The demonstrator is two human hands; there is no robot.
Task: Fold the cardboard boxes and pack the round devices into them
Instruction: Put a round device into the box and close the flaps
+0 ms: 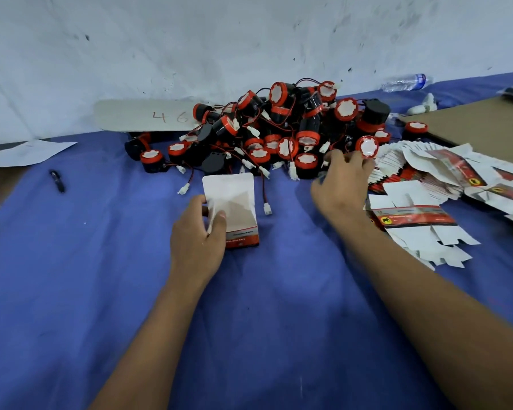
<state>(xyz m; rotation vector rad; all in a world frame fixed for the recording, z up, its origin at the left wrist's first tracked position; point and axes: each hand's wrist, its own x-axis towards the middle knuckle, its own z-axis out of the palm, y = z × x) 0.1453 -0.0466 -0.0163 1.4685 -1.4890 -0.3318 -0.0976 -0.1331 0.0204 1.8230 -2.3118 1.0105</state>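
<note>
A folded white box [234, 202] with a red band at its base stands open on the blue cloth. My left hand [197, 229] grips its left side, thumb inside the opening. A heap of round black devices with red rims [279, 128] and trailing wires lies against the wall. My right hand [342, 184] reaches into the heap's right edge, fingers curled at a red-rimmed device [367, 146]; whether it holds that device is unclear. Flat unfolded boxes [418, 208] fan out to the right.
A white card marked "46" [148, 115] leans at the wall. A black pen [57, 180] lies at left, near a paper sheet [27, 152]. At back right lies a water bottle [404, 82]. A brown board [480, 125] covers the right corner.
</note>
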